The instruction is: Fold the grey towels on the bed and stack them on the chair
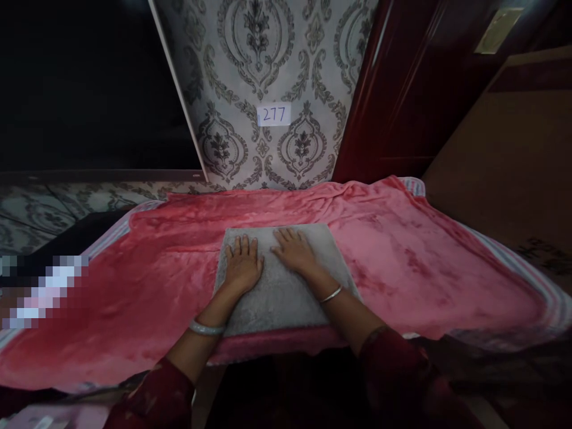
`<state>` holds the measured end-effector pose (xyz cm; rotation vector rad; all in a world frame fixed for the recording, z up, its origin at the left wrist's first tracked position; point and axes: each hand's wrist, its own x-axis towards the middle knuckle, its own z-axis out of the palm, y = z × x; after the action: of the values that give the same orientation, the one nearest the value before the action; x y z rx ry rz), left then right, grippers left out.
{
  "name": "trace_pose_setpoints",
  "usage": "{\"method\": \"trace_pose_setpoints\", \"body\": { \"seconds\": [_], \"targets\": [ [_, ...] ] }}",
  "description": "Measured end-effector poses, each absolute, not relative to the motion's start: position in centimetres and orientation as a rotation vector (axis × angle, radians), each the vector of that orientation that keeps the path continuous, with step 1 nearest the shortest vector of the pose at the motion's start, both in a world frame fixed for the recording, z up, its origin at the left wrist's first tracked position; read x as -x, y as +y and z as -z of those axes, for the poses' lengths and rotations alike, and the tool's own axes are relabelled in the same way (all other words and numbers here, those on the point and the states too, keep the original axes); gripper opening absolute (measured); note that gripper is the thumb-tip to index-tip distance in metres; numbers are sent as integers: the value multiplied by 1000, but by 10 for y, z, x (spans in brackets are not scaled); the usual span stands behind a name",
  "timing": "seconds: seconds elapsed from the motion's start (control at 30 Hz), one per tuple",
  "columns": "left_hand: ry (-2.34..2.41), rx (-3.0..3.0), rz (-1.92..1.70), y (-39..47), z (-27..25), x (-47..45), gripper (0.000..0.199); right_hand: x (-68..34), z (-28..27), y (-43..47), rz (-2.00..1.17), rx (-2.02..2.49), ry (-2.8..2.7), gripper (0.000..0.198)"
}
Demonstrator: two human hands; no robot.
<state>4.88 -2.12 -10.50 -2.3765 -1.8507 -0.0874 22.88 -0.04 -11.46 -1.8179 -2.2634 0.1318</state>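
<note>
A grey, short-piled rectangular cloth piece (281, 304), which looks like a small mat, lies flat on a pink plush blanket (402, 256). My left hand (242, 266) rests palm down on the mat's left part, fingers spread and pointing away from me. Farther right, my right hand (295, 250) also presses flat near the mat's far edge, its fingers apart. Neither hand grasps anything. A pale bangle circles the left wrist, and a thin silver one the right.
Striped edging borders the blanket on both sides. Behind it rise a patterned wall with a paper label (274, 114) reading 277 and a dark red door panel (402, 89). A large dark screen (89, 89) stands at left, a brown cardboard box (513, 155) at right.
</note>
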Motion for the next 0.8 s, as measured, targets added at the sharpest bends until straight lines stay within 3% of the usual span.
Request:
{"method": "trace_pose_setpoints", "body": {
  "seconds": [0.23,0.5,0.63,0.8],
  "targets": [
    [-1858,2393,90,-20,105,-50,62,-311,119,6,-112,2159,-1957,58],
    [-1877,2440,168,-15,98,-49,63,-316,97,-23,-260,2260,-1839,59],
    [-1864,2476,274,-26,89,-43,58,-266,91,-68,-29,1981,-2065,59],
    [-1622,2549,286,-68,102,-32,55,-203,115,-117,-105,1614,-2319,57]
  ]
}}
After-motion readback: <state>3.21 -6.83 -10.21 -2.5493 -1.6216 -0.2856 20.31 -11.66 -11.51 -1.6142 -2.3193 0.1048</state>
